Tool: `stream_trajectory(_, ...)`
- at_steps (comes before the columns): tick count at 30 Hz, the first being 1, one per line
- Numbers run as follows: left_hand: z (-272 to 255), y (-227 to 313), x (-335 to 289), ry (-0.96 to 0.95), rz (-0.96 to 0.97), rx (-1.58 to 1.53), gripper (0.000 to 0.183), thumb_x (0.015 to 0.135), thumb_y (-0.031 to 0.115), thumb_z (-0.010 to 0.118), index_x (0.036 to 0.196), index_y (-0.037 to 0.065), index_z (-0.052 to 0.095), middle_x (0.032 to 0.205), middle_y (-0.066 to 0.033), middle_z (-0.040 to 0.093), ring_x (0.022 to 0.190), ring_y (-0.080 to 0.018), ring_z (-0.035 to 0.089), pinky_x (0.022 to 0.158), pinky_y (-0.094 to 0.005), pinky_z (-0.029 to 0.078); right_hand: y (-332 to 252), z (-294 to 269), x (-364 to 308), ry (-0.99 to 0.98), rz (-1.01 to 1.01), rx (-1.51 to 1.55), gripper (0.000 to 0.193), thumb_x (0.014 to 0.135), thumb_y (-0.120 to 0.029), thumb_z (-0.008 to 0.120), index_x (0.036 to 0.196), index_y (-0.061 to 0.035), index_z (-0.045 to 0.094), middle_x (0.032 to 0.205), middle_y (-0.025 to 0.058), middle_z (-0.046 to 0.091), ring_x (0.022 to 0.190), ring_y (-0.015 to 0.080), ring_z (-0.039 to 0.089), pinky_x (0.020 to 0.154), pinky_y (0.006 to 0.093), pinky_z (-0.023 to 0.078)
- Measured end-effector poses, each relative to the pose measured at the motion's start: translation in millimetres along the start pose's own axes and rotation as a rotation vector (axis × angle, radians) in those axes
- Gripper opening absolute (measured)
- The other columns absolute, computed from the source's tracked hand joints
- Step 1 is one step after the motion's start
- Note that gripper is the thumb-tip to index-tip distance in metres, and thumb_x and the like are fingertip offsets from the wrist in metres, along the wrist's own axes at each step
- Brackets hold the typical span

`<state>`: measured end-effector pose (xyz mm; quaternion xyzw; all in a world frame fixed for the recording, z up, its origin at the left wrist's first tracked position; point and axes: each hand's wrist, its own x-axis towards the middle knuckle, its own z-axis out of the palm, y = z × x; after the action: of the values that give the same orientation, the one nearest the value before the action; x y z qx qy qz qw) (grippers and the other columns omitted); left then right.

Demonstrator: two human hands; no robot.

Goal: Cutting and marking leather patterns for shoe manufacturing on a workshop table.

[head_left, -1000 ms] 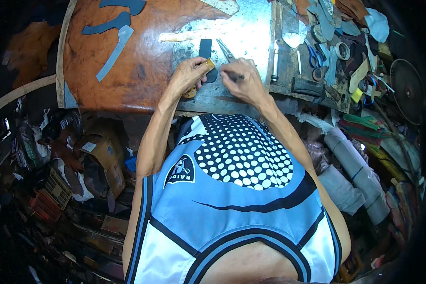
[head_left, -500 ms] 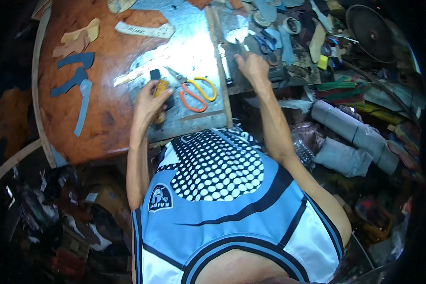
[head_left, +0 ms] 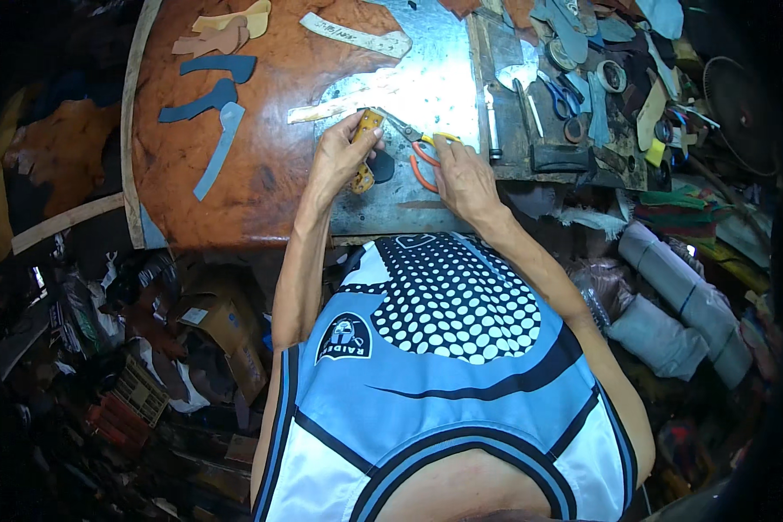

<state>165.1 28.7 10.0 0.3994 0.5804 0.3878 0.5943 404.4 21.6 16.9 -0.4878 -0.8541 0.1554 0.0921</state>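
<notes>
The left hand (head_left: 344,157) grips a yellow strip (head_left: 370,120) beside a dark piece (head_left: 381,167) on the metal sheet (head_left: 398,193). Scissors (head_left: 411,132) lie rightward; the right hand (head_left: 468,181) touches their handles, grip unclear. Likely step: taking them up, which calls for fingers through the loops.

Their sleeveless jersey (head_left: 461,402) is blue, with white shoulder panels (head_left: 317,461), a black-and-blue striped neckline (head_left: 465,437), a white-dotted black section (head_left: 461,313) and a dark shield-shaped badge (head_left: 346,336).
</notes>
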Motion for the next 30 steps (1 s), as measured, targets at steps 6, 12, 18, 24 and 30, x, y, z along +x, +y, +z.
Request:
stream_trajectory(6, -16, 33, -17, 0.061, 0.054, -0.003, 0.028, 0.097, 0.017, 0.059, 0.117, -0.003, 0.058, 0.086, -0.0046, 0.069, 0.070, -0.0083, 0.061, 0.062, -0.0237, 0.050, 10, -30, 16, -0.374, 0.363, 0.718, 0.053, 0.088, -0.010, 0.064, 0.136, 0.0019, 0.044, 0.095, 0.0120, 0.061, 0.081, 0.0206, 0.066, 0.068, 0.0360, 0.054)
stream_trajectory(12, -35, 48, -17, -0.084, 0.011, -0.013, 0.029, 0.097, 0.023, 0.059, 0.113, 0.000, 0.057, 0.084, -0.0056, 0.066, 0.069, -0.0094, 0.059, 0.061, -0.0248, 0.050, -11, -49, 2, -0.167, 0.341, 1.510, 0.082, 0.084, -0.013, 0.076, 0.150, -0.0031, 0.029, 0.116, 0.0117, 0.060, 0.088, 0.0161, 0.063, 0.073, 0.0260, 0.054)
stream_trajectory(18, -34, 55, -18, -0.006, 0.126, 0.233, 0.036, 0.094, 0.031, 0.062, 0.112, 0.000, 0.056, 0.082, -0.0068, 0.063, 0.067, -0.0090, 0.058, 0.058, -0.0276, 0.048, -31, -51, 7, -0.387, 0.329, 1.694, 0.081, 0.081, -0.018, 0.078, 0.149, -0.0043, 0.034, 0.100, 0.0073, 0.059, 0.076, 0.0146, 0.062, 0.067, 0.0274, 0.052)
stream_trajectory(24, -37, 74, -25, -0.064, 0.065, 0.277, 0.038, 0.095, 0.034, 0.063, 0.110, 0.000, 0.057, 0.082, -0.0072, 0.064, 0.066, -0.0119, 0.062, 0.058, -0.0308, 0.051, -39, -56, 19, -0.394, 0.329, 1.245, 0.055, 0.087, -0.037, 0.075, 0.128, -0.0065, 0.056, 0.086, -0.0017, 0.056, 0.063, 0.0049, 0.052, 0.054, 0.0222, 0.042)
stream_trajectory(30, -47, 65, -18, -0.133, 0.131, 0.257, 0.039, 0.095, 0.037, 0.066, 0.109, 0.001, 0.066, 0.074, -0.0051, 0.066, 0.064, -0.0096, 0.063, 0.056, -0.0233, 0.051, -32, -56, 32, -0.379, 0.215, 1.004, 0.060, 0.090, -0.052, 0.066, 0.129, -0.0070, 0.058, 0.086, 0.0014, 0.056, 0.065, 0.0097, 0.053, 0.057, 0.0251, 0.044)
